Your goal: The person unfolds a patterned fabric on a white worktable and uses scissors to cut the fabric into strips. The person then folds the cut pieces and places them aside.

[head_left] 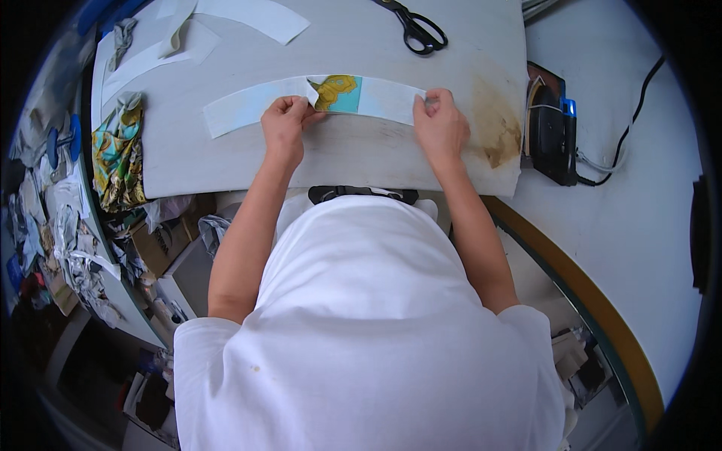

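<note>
Left hand point(283, 126): pinching curved white strip point(244, 104) beside teal-gold fabric point(342, 96) | right hand point(442, 126): pinching strip's right end, apparently steadying it

The right hand point(444, 129) hides part of the pale strip point(387, 104); scissors point(408, 23) run past the top edge.

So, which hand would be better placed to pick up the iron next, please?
Probably the right hand: it is nearer the iron, while the left hand holds the white strip farther away.
</note>
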`<state>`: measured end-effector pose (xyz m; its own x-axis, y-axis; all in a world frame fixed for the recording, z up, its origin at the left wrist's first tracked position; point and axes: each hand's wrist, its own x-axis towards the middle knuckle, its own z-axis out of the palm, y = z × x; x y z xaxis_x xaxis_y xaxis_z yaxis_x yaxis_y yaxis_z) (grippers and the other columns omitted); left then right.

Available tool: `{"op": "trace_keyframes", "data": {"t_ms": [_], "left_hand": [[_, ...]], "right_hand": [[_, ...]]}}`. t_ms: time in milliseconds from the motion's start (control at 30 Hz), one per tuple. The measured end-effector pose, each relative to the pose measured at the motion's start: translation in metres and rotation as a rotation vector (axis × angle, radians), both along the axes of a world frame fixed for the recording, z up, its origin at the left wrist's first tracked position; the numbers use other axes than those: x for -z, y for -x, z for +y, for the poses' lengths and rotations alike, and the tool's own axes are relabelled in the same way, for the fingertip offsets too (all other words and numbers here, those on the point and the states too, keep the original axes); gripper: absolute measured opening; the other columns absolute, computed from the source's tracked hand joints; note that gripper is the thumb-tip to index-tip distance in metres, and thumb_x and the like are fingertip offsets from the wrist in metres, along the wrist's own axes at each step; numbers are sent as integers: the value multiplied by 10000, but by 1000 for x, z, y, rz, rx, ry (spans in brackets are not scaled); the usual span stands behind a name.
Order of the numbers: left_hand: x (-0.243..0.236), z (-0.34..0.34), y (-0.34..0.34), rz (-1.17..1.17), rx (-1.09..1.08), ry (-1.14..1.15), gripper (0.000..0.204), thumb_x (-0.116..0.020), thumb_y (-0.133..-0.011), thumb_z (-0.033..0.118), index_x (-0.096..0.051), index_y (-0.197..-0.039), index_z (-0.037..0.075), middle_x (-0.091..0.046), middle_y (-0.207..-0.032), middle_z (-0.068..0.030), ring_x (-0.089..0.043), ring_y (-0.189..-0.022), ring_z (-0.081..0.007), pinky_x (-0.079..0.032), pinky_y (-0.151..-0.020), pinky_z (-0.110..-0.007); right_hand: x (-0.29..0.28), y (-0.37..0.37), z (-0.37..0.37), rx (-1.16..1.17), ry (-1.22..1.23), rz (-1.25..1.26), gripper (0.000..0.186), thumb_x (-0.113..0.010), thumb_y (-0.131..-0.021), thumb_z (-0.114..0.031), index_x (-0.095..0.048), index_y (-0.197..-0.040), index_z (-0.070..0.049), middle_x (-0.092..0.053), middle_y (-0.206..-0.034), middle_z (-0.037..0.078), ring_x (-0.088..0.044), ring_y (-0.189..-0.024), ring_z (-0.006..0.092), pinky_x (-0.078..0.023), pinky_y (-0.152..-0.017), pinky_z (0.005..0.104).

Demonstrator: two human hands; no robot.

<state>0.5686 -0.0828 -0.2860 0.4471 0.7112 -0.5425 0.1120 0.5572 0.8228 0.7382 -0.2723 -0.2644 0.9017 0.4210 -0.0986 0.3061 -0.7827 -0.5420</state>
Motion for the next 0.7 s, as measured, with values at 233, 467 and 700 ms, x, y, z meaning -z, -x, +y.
{"op": "trace_keyframes", "data": {"t_ms": [233,467,700], "left_hand": [[-14,3,2,-11,23,175,272,-602,-965,150,-555,-1082,-90,-639,-996,-179,-680,-930,-271,-600,-858,-373],[-29,29,-18,304,271,73,375,-685,-905,225,-622,-1065,-109,-679,-920,-183,-708,-734,-252,-622,-613,-330],[9,57,3,490,303,-505,210,-684,-890,149,-696,-921,-58,-674,-718,-111,-650,-537,-187,-535,-466,-321]], "right_hand": [[17,37,34,-361,-348,44,137,-656,-872,-119,-665,-1002,-80,-663,-869,93,-668,-745,297,-526,-681,419],[29,55,55,-394,-271,-29,193,-658,-876,-98,-673,-1065,-61,-653,-894,87,-652,-735,219,-525,-677,351],[38,52,59,-234,-281,2,202,-643,-875,-111,-664,-1072,-71,-653,-877,94,-657,-786,259,-517,-699,392]]}}
